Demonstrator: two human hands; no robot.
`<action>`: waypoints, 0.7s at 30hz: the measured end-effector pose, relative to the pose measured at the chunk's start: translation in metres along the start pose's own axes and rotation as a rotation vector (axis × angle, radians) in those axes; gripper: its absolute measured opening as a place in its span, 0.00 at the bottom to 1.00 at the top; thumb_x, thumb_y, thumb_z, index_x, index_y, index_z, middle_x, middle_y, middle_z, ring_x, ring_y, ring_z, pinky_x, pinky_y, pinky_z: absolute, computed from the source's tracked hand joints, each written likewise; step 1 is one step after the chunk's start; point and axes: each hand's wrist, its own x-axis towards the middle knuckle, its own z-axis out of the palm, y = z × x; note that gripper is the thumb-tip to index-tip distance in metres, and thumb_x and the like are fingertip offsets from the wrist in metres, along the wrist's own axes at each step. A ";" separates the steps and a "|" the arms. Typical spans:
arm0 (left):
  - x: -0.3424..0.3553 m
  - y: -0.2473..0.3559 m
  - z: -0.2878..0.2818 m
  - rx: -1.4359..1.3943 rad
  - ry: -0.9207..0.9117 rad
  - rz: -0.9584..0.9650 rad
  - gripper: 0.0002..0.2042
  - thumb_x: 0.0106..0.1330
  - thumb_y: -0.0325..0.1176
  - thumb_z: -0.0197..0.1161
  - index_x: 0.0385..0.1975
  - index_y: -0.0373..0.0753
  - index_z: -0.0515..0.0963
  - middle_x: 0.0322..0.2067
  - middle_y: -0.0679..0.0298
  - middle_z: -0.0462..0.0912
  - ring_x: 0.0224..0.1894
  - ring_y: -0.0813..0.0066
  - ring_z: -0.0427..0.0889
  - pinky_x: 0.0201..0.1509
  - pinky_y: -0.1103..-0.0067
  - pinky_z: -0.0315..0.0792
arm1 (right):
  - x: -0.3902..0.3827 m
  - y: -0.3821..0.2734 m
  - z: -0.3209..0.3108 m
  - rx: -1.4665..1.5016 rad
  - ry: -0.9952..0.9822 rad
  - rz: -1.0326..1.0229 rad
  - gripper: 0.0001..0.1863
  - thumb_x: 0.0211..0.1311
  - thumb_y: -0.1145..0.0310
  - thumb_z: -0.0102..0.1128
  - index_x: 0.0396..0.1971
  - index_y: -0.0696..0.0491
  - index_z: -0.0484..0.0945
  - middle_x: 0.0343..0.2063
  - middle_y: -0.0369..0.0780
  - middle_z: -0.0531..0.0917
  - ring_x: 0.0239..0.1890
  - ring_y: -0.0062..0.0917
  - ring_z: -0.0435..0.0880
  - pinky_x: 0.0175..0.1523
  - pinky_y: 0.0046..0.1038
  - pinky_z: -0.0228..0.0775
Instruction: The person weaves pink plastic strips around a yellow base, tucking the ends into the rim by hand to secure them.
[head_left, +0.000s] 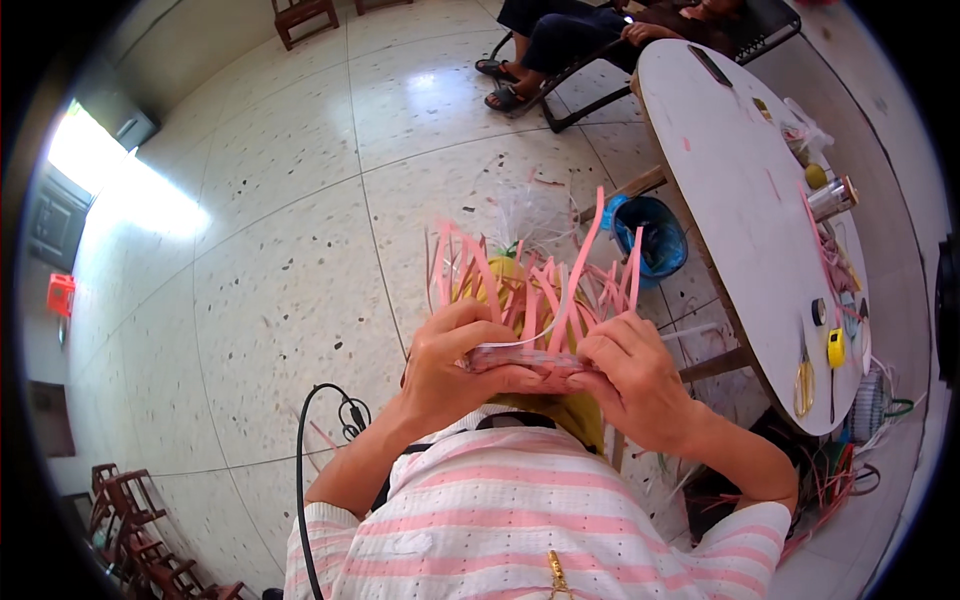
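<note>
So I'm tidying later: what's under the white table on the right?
Under the white table a blue bin shows beside a wooden leg, with pink strips by its near end. The tabletop covers the rest.

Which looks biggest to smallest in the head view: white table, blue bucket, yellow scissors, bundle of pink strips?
1. white table, largest by far.
2. bundle of pink strips, held in both hands close to the camera, so nearness inflates it.
3. blue bucket, partly hidden under the table; its rank against the bundle is unsure.
4. yellow scissors, smallest.
</note>
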 end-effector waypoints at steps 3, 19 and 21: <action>0.003 0.007 -0.008 -0.059 -0.057 -0.059 0.20 0.43 0.29 0.86 0.37 0.36 0.84 0.33 0.64 0.81 0.33 0.74 0.80 0.35 0.78 0.73 | -0.001 0.002 -0.001 0.011 -0.028 0.032 0.14 0.54 0.72 0.72 0.38 0.55 0.77 0.37 0.41 0.77 0.43 0.39 0.76 0.49 0.39 0.68; -0.002 0.020 -0.016 -0.059 -0.135 -0.027 0.22 0.49 0.24 0.78 0.47 0.36 0.82 0.42 0.56 0.82 0.46 0.54 0.81 0.51 0.66 0.75 | 0.074 -0.054 -0.020 -0.546 -0.156 -0.448 0.13 0.50 0.67 0.61 0.34 0.59 0.84 0.26 0.41 0.82 0.40 0.32 0.81 0.57 0.33 0.67; -0.003 0.024 -0.017 -0.073 -0.131 -0.052 0.24 0.49 0.24 0.78 0.49 0.36 0.82 0.43 0.56 0.81 0.47 0.54 0.81 0.52 0.66 0.75 | 0.074 -0.046 -0.027 -0.510 -0.266 -0.390 0.12 0.49 0.68 0.61 0.33 0.58 0.84 0.26 0.41 0.83 0.40 0.32 0.81 0.56 0.33 0.67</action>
